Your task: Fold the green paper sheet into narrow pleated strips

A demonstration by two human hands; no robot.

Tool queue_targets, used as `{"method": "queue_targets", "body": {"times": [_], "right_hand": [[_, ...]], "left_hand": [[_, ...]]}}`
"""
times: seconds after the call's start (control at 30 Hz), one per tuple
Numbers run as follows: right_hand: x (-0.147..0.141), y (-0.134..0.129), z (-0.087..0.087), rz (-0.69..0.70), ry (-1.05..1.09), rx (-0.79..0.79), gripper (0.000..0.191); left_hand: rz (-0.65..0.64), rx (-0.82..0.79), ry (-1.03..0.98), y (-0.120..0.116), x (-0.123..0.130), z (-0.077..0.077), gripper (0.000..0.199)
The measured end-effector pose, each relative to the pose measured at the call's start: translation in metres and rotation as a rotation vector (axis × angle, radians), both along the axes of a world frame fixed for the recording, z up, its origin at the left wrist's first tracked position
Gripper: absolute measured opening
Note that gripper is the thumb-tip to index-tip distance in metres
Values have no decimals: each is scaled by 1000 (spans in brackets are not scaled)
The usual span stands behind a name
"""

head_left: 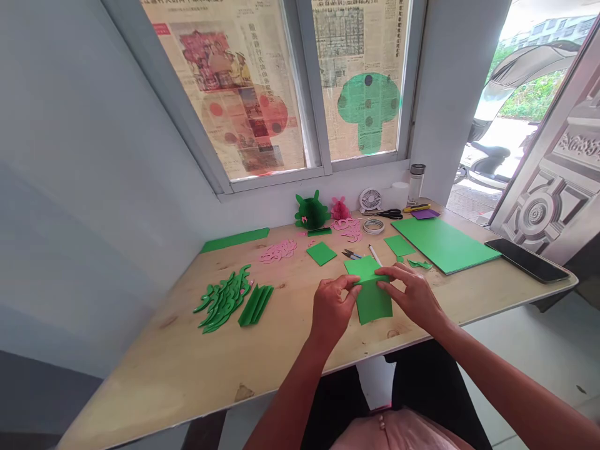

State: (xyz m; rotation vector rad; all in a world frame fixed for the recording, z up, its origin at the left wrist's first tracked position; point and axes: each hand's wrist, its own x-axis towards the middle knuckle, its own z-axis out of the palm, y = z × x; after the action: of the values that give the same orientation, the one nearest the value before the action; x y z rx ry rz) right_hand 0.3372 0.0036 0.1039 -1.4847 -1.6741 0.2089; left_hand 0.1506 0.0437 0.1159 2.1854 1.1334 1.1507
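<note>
A green sheet of paper point(374, 303) with a fold line across it is held up between both hands, near the table's front edge. My left hand point(335, 306) pinches its left edge at the crease between thumb and fingers. On the opposite edge, my right hand point(412, 294) pinches the same crease. Just beyond the sheet lie a white pen point(374, 254) and small scissors point(351, 254). A square green piece of paper point(321, 254) rests to the left of them. Farther left stands an accordion-folded green strip point(255, 305) beside a pile of green paper cut-outs point(225, 300).
Pink cut-outs point(280, 250) lie mid-table. Along the back wall stand a green paper figure point(312, 211), a pink one point(340, 209), a small fan point(370, 200) and a bottle point(416, 184). A tape roll point(374, 226), green sheets point(445, 244) and a phone point(527, 260) are at right.
</note>
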Motion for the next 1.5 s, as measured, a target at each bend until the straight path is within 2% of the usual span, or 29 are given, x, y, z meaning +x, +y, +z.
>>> {"method": "queue_targets", "body": {"times": [0.23, 0.33, 0.43, 0.53, 0.77, 0.9, 1.1, 1.3, 1.5], "right_hand": [[-3, 9, 2, -17, 17, 31, 19], [-4, 17, 2, 16, 48, 32, 17], [-5, 24, 1, 88, 134, -58, 16], [-6, 28, 0, 87, 201, -179, 17], [-9, 31, 3, 56, 270, -229, 23], [-12, 34, 6, 75, 282, -257, 23], [-13, 38, 9, 118, 278, -264, 24], [-10, 41, 4, 129, 257, -274, 21], [-7, 45, -3, 189, 270, -298, 21]], "left_hand": [[12, -71, 8, 5, -1, 6, 11], [-6, -113, -24, 11, -3, 7, 11], [4, -90, -12, 18, -6, 7, 10], [10, -50, 13, 24, -6, 9, 6], [-196, -285, -31, 38, 1, 7, 18], [-294, -408, -138, 46, 2, 4, 21], [-322, -561, -243, 54, 1, -4, 24], [-335, -588, -201, 60, 1, -9, 33], [-391, -577, -131, 62, 2, -10, 28]]}}
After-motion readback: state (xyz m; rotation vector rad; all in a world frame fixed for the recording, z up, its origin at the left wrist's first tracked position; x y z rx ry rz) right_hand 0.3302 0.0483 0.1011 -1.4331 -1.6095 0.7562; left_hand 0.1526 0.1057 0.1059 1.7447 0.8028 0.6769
